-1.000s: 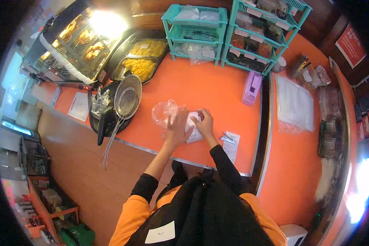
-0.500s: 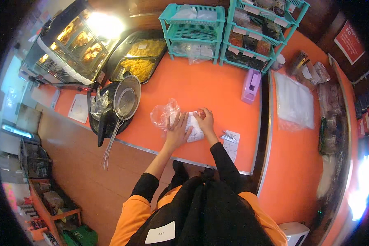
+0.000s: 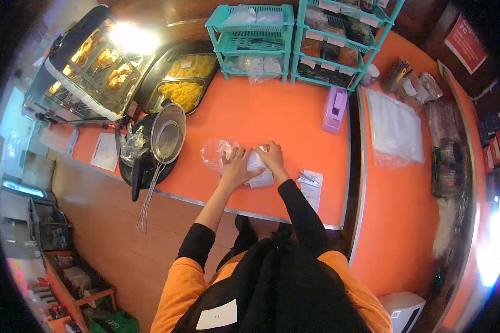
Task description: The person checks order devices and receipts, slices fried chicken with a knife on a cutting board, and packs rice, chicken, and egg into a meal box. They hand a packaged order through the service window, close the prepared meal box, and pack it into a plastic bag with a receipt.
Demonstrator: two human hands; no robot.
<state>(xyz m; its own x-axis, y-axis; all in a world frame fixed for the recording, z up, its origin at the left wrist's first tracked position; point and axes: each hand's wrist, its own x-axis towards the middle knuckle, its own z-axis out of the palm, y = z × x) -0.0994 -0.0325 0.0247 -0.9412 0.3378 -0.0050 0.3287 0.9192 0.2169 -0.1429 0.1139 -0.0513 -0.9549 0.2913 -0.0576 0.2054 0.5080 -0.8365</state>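
Note:
On the orange counter, a clear plastic bag lies crumpled beside a white paper slip with printed lines. My left hand bends its fingers over the right part of the bag, and its thumb reaches out onto the paper. At the paper's far end, my right hand curls its fingers and pinches the edge. Whatever lies under the paper and between my hands is hidden. Right of my right forearm, a silver pen-like tool rests on a second paper slip.
A strainer with a whisk lies over a black pan on the left. Behind stand trays of yellow food, a lit food warmer and teal racks. A purple tape dispenser stands at right.
My left hand's fingers have gone from lying flatter to bending over the bag. My right hand has closed in on the paper's far end. The whole view has shifted slightly.

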